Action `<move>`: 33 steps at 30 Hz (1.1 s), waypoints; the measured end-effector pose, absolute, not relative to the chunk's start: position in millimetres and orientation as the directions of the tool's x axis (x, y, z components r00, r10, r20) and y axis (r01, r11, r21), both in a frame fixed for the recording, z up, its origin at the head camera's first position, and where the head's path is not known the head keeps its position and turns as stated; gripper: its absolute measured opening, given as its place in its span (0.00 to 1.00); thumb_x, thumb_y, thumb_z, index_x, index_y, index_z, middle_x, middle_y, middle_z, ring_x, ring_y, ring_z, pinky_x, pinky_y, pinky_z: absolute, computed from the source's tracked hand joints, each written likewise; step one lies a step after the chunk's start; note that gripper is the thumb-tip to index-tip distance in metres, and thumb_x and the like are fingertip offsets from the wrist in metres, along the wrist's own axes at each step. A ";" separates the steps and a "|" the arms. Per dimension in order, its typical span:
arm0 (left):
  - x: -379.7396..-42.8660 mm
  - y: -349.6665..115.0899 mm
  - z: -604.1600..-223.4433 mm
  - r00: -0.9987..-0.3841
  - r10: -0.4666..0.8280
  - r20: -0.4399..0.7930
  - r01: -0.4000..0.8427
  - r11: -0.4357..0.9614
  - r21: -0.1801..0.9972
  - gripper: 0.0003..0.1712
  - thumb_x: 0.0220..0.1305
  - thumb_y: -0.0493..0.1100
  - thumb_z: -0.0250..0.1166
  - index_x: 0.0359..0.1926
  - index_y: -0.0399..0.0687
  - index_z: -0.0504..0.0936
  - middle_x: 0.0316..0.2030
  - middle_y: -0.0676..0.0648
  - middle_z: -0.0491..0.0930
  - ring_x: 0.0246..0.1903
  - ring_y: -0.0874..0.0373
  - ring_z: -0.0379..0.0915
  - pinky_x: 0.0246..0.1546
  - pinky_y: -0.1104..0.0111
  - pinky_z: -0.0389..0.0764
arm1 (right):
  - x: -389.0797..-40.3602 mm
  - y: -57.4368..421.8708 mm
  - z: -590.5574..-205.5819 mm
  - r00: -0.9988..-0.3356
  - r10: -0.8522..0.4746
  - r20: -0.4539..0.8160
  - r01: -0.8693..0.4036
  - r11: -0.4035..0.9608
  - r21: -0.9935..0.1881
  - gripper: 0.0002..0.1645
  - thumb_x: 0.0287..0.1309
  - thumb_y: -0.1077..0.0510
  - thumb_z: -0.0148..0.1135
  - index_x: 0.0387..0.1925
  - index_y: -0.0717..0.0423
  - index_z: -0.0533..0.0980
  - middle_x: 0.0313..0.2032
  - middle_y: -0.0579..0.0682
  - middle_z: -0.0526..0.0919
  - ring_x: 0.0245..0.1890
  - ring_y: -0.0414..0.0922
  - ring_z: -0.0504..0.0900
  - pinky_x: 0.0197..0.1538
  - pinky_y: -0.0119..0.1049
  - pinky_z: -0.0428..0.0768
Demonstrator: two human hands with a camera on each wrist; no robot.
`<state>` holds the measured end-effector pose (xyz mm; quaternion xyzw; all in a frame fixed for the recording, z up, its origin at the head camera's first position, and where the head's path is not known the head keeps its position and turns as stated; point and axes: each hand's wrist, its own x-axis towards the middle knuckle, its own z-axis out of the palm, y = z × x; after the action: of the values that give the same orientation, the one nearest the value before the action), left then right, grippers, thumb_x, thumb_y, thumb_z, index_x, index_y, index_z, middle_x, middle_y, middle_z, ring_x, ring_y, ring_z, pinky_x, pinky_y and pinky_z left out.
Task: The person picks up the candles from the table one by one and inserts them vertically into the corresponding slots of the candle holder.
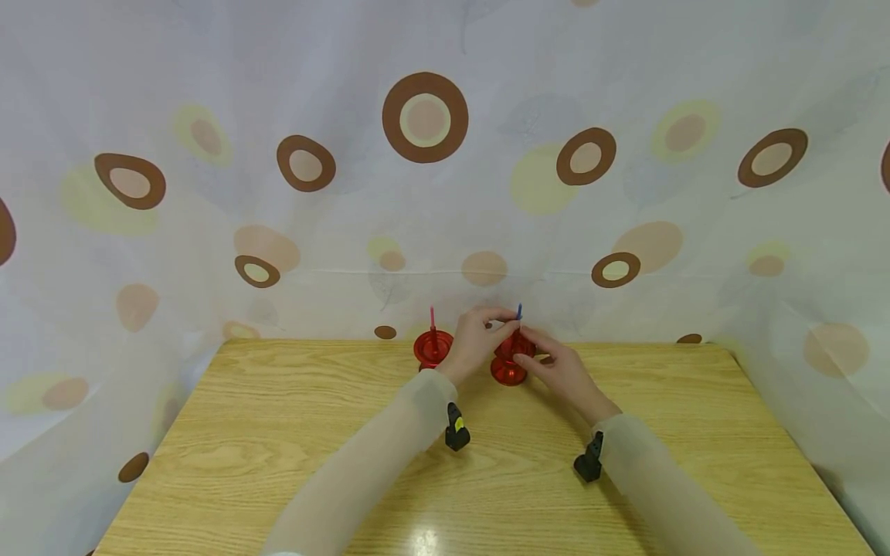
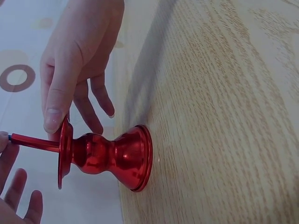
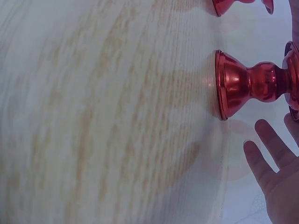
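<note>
A shiny red candlestick point(image 1: 508, 374) stands upright on the table, with a flared foot, a rounded stem, a dish and a slim red socket point(image 2: 35, 142). A thin blue candle point(image 1: 519, 310) rises from the socket. The fingertips of my left hand point(image 1: 476, 340) pinch this candle low down, right at the socket's top. From the other side, my right hand point(image 1: 563, 374) grips the rim of the dish between thumb and fingers. In the right wrist view, the lower fingers of that hand point(image 3: 280, 182) are spread beside the stem point(image 3: 265, 81).
Left of it stands a matching red candlestick point(image 1: 422, 351) holding a pink candle point(image 1: 432, 318), partly behind my left wrist. Both stand near the far edge of the wooden table point(image 1: 313, 432). A pale patterned cloth point(image 1: 361, 216) hangs just behind and along the sides.
</note>
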<state>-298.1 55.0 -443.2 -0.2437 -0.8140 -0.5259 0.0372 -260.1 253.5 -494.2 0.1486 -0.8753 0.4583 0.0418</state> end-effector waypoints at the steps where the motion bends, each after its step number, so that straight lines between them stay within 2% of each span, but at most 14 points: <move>1: -298.2 55.0 -443.5 -0.878 0.358 0.317 0.436 0.325 0.839 0.13 0.73 0.42 0.68 0.52 0.43 0.90 0.50 0.47 0.89 0.55 0.53 0.79 0.60 0.57 0.80 | -260.1 253.3 -493.8 -0.953 -0.221 0.207 -0.297 0.536 -0.791 0.37 0.72 0.52 0.66 0.77 0.55 0.67 0.74 0.59 0.69 0.67 0.60 0.75 0.59 0.55 0.81; 7: -297.3 54.5 -443.3 -0.878 0.356 0.321 0.435 0.310 0.845 0.12 0.73 0.41 0.68 0.52 0.43 0.90 0.50 0.47 0.89 0.54 0.53 0.80 0.60 0.55 0.81 | -259.5 252.6 -492.1 -0.953 -0.226 0.199 -0.292 0.534 -0.793 0.37 0.72 0.52 0.66 0.77 0.54 0.66 0.75 0.59 0.68 0.67 0.60 0.75 0.59 0.56 0.81; 20: -295.6 51.6 -446.5 -0.886 0.356 0.298 0.412 0.307 0.858 0.15 0.73 0.42 0.68 0.55 0.43 0.89 0.52 0.47 0.87 0.57 0.54 0.79 0.61 0.58 0.80 | -259.9 252.5 -492.5 -0.956 -0.229 0.185 -0.284 0.549 -0.786 0.37 0.73 0.50 0.64 0.78 0.52 0.66 0.75 0.58 0.68 0.68 0.60 0.74 0.60 0.56 0.80; 25: -293.9 47.9 -448.4 -0.889 0.349 0.298 0.412 0.322 0.852 0.14 0.73 0.43 0.67 0.56 0.46 0.88 0.52 0.48 0.87 0.56 0.56 0.79 0.59 0.61 0.80 | -261.0 252.1 -491.2 -0.960 -0.224 0.170 -0.267 0.539 -0.799 0.37 0.73 0.50 0.65 0.77 0.54 0.67 0.75 0.59 0.68 0.68 0.61 0.74 0.61 0.58 0.79; 33: -288.6 43.6 -450.7 -0.875 0.360 0.325 0.434 0.281 0.856 0.15 0.73 0.44 0.67 0.55 0.44 0.88 0.51 0.47 0.87 0.52 0.56 0.81 0.54 0.64 0.82 | -259.5 253.9 -487.9 -0.966 -0.204 0.157 -0.245 0.548 -0.800 0.36 0.74 0.49 0.63 0.76 0.56 0.67 0.73 0.61 0.71 0.65 0.62 0.75 0.63 0.59 0.78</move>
<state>-288.6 43.6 -450.7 -0.2481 -0.7994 -0.5460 0.0340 -259.5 253.9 -487.9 0.1277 -0.8795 0.4579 0.0226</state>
